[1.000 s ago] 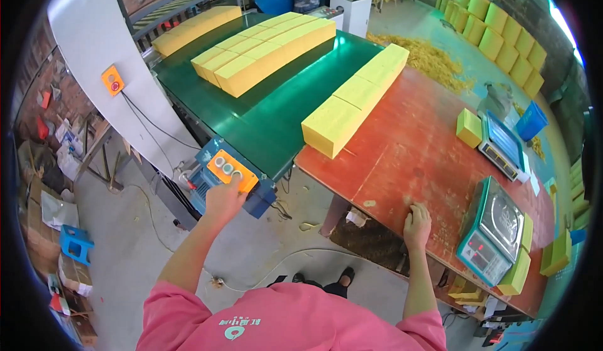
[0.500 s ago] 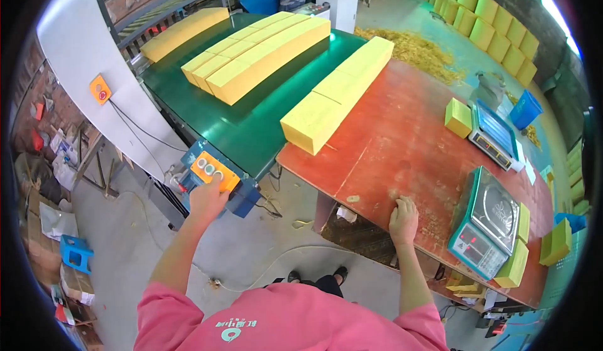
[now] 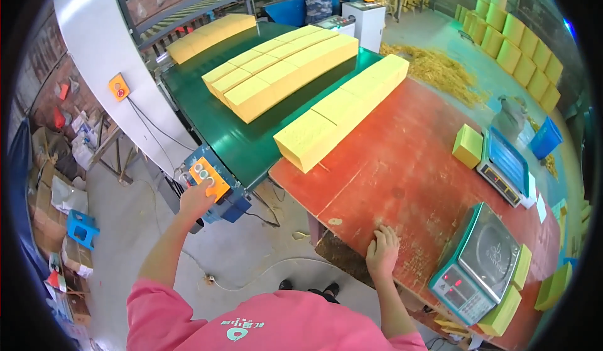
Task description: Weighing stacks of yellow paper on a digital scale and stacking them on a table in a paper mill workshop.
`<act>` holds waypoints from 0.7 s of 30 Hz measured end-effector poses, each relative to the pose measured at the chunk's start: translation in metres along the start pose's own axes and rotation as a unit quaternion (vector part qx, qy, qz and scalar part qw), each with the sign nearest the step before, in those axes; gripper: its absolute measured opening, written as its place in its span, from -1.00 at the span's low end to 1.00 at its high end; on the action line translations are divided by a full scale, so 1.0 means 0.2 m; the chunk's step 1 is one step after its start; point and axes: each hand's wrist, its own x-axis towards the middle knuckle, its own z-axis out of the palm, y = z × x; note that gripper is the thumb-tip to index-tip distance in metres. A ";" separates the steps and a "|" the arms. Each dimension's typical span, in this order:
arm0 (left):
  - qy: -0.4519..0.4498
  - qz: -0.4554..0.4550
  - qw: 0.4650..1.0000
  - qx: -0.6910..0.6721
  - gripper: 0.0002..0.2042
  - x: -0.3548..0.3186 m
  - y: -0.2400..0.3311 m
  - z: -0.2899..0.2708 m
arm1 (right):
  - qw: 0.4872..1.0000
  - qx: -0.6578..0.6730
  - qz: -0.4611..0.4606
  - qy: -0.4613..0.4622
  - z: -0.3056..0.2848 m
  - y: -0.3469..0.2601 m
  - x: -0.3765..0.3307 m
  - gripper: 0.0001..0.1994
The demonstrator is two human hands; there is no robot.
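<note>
My left hand (image 3: 196, 201) rests on an orange push-button box (image 3: 211, 178) at the corner of a green conveyor belt. Its fingers reach onto the buttons and hold nothing; their tips are partly hidden. On the red tabletop (image 3: 402, 162), near its front edge, my right hand (image 3: 383, 250) lies palm down with fingers apart and nothing in it. A row of yellow blocks (image 3: 342, 109) runs along the tabletop's left edge. Beyond it, a double row of yellow blocks (image 3: 279, 68) sits on the green belt (image 3: 235, 150). Another yellow row (image 3: 213, 37) lies at the belt's far left.
A scale with a metal pan (image 3: 483, 257) stands right of my right hand, yellow blocks beside it. Farther back are a second scale (image 3: 505, 162), a blue bin (image 3: 545, 138) and stacked yellow bundles (image 3: 515, 43). A white machine panel (image 3: 100, 49) rises at left.
The whole view has shifted and turned slightly. My left hand stays at the button box. My right hand's fingers are a little more spread on the tabletop.
</note>
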 end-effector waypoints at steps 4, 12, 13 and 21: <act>-0.029 -0.026 0.999 0.017 -0.54 0.00 0.05 -0.03 | 0.999 0.039 -0.020 -0.014 0.00 0.03 0.01 -0.76; -0.021 -0.062 0.998 0.012 -0.52 0.00 0.10 -0.04 | 0.996 0.079 -0.043 -0.026 -0.02 0.05 0.01 -0.79; -0.017 -0.059 0.998 0.012 -0.52 0.00 0.10 -0.03 | 0.996 0.081 -0.042 -0.026 -0.02 0.06 0.01 -0.80; -0.017 -0.062 0.998 0.013 -0.52 0.01 0.07 -0.01 | 0.993 0.105 -0.047 -0.020 0.00 0.07 0.01 -0.83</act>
